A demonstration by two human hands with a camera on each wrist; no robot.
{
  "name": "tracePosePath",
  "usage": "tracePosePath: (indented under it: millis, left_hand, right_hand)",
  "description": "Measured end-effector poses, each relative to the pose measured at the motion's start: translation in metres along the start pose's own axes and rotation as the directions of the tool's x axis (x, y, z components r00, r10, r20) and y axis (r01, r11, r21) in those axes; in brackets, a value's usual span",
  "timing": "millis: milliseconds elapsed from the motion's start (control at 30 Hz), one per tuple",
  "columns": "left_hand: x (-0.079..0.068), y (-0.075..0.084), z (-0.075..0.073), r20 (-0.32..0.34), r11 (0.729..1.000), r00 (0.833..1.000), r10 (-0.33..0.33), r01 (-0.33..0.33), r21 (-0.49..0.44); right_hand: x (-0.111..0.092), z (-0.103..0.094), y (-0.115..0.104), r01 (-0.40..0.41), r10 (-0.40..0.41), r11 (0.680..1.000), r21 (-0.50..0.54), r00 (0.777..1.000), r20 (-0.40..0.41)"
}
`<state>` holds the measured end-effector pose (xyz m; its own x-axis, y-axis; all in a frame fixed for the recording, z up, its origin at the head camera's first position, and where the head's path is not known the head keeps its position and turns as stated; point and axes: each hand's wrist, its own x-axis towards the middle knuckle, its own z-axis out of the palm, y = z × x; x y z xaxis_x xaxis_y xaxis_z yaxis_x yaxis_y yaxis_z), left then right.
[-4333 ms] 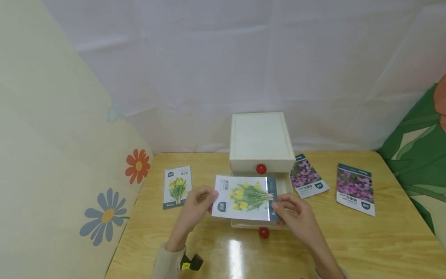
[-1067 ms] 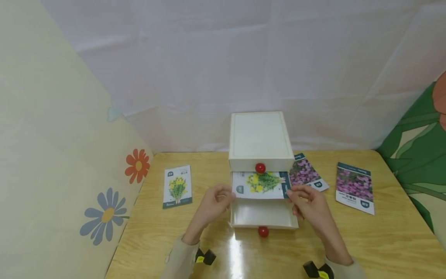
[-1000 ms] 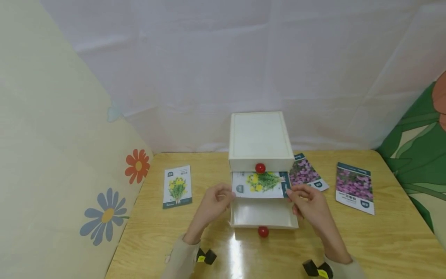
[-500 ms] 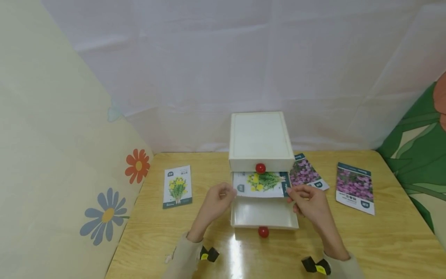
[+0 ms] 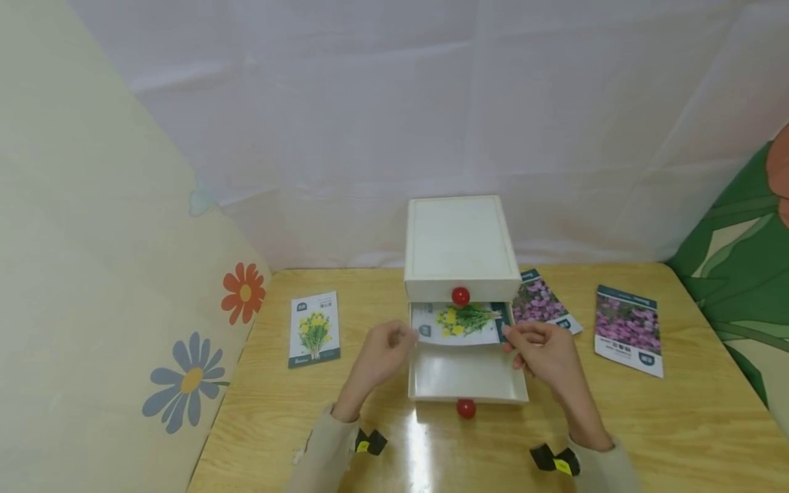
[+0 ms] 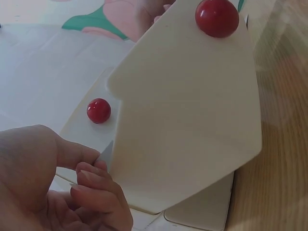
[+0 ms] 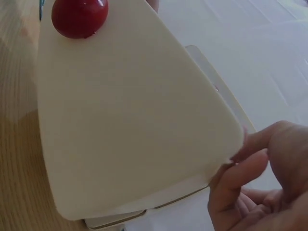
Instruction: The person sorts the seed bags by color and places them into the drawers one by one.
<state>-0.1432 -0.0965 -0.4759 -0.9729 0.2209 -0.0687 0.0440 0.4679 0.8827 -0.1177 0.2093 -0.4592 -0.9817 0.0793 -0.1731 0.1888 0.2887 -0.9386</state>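
A white two-drawer box (image 5: 462,236) has its lower drawer (image 5: 468,380) pulled out, with red knobs on both fronts. A seed packet (image 5: 465,322) with yellow flowers and a dark blue end lies crosswise at the back of that drawer, partly under the upper drawer. My left hand (image 5: 385,349) pinches its near left corner; a grey bit of it shows between thumb and finger in the left wrist view. My right hand (image 5: 545,352) pinches the dark blue end. In the right wrist view the drawer front (image 7: 130,110) hides the packet from sight.
Another yellow-flower packet (image 5: 314,329) lies on the wooden table (image 5: 259,424) to the left. To the right lie two purple-flower packets, one (image 5: 542,301) beside the box and one (image 5: 629,332) farther out. A white cloth (image 5: 345,137) hangs behind.
Both hands have carried the yellow-flower packet back from above the open drawer into its rear part. Over the last second it has slid slightly farther in. The drawer has stayed out.
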Motion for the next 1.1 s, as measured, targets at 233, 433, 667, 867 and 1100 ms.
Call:
tracePosePath:
  millis: [233, 433, 667, 867, 1100]
  left_hand:
    - [0.002, 0.0, -0.002, -0.01, 1.0, 1.0, 0.02, -0.02, 0.007]
    - [0.003, -0.001, -0.002, -0.008, 1.0, 1.0, 0.011, -0.011, 0.012]
    - [0.004, -0.001, -0.001, -0.013, 1.0, 1.0, -0.001, 0.001, 0.03]
    - [0.004, -0.003, -0.001, -0.007, 0.999, 1.0, 0.013, -0.012, 0.029]
    - [0.003, -0.003, 0.0, -0.004, 1.0, 1.0, 0.0, 0.0, 0.016]
  right_hand:
    - [-0.001, -0.003, -0.001, 0.055, -0.054, 0.998, -0.023, 0.997, 0.048]
    - [0.0, -0.001, 0.0, 0.044, -0.042, 0.998, -0.042, 0.999, 0.032]
    - [-0.002, 0.001, -0.001, 0.043, -0.047, 0.991, -0.124, 0.998, -0.03]
    - [-0.004, 0.006, -0.005, 0.095, -0.111, 0.976, -0.198, 0.991, -0.075]
    - [-0.003, 0.011, -0.003, 0.157, -0.185, 0.958, -0.238, 0.978, -0.099]
